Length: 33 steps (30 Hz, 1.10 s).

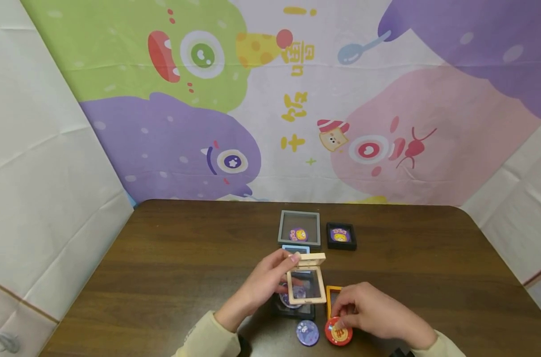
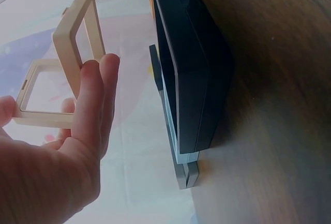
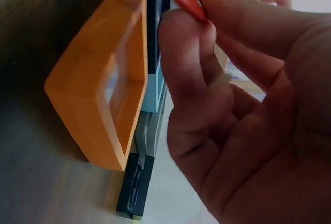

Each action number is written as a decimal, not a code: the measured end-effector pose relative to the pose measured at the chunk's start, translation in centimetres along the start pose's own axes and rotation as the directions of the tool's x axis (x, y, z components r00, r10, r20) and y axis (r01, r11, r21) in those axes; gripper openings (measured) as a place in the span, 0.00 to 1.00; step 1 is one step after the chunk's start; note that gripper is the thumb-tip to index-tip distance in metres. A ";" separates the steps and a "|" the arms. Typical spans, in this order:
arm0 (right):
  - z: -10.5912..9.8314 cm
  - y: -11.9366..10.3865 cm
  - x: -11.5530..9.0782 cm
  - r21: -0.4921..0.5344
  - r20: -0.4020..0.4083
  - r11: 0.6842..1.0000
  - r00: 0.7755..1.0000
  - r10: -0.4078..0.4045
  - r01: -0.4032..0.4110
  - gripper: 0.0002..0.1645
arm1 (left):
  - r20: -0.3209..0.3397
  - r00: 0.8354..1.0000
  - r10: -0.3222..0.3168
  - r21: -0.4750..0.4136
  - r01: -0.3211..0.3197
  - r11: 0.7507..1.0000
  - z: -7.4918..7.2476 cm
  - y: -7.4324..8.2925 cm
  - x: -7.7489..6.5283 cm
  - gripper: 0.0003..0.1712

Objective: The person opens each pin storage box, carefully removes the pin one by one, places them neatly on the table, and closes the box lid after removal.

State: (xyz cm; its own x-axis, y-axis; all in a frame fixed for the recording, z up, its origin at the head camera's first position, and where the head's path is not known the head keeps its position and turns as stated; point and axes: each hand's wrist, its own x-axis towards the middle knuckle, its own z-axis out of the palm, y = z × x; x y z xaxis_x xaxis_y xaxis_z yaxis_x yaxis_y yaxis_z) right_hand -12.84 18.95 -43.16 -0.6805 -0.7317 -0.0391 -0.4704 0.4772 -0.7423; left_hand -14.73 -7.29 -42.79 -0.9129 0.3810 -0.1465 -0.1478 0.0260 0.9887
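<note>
In the head view, the left hand [image 1: 262,280] holds a cream hinged display frame [image 1: 306,268] by its left side, the two halves swung apart, over a larger black frame [image 1: 294,313]. The right hand [image 1: 377,310] pinches a round red badge with gold lettering [image 1: 339,333] near the lower end of an orange frame [image 1: 329,303]. A round purple badge [image 1: 307,332] lies just beside the red one. Farther back on the dark wood table [image 1: 199,238] are a light blue frame [image 1: 295,247], a grey frame [image 1: 280,228] with a badge showing in it, and a small black frame [image 1: 353,238] holding another badge.

In the left wrist view, the cream frame stands in a V, the thumb on one half and fingers against the other; it is raised off the table, apart from the black frame.

In the right wrist view, thumb and forefinger close on the red badge's edge, with the other fingers bent beneath. The badge is held up clear of the orange frame, which lies on the table.
</note>
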 end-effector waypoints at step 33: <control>1.5 0.7 0.7 -0.165 0.002 0.985 0.998 0.059 -0.058 0.14 | 0.029 0.999 0.019 0.016 -0.019 1.000 0.0 -0.1 0.0 0.25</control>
State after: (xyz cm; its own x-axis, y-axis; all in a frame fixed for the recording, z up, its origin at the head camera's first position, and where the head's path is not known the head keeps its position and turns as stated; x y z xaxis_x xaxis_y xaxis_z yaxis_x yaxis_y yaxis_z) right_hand -12.79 18.08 -44.69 -0.7060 -0.7031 -0.0847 -0.5160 0.5926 -0.6185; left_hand -14.73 -7.24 -42.91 -0.9040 0.4081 -0.1271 -0.1244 0.0334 0.9917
